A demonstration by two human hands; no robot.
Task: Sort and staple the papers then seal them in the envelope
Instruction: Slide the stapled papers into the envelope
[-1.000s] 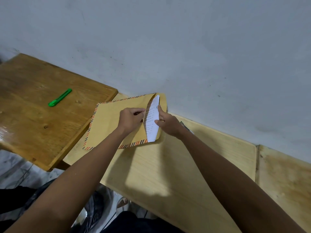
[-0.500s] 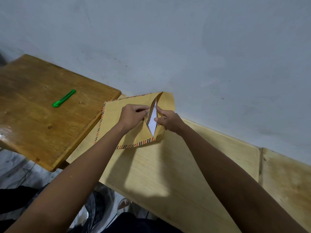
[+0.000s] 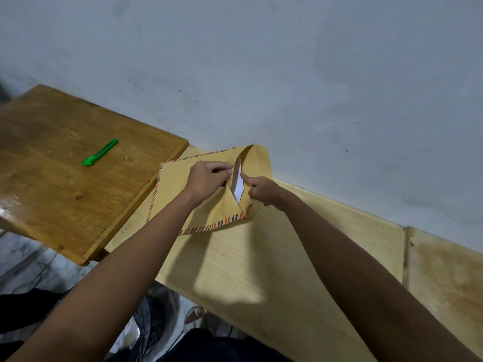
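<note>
A brown envelope (image 3: 177,186) with an orange-and-black striped border lies on the pale wooden table (image 3: 261,257) by the wall. Its mouth faces right and gapes open. Inside the gap a strip of the white papers (image 3: 238,182) shows; the rest is hidden in the envelope. My left hand (image 3: 209,178) pinches the upper edge of the mouth. My right hand (image 3: 264,190) rests at the flap side, its forefinger pointing onto the edge of the papers. The flap (image 3: 258,163) stands up against the wall.
A green utility knife (image 3: 100,152) lies on a darker wooden table (image 3: 65,194) at the left, which overlaps the pale one. A grey wall runs behind both. Another pale board (image 3: 444,278) adjoins at the right. Floor clutter shows below the table edges.
The white papers have slid much deeper into the envelope; only a narrow strip shows now. The right hand followed them toward the mouth while the left kept holding the opening.
</note>
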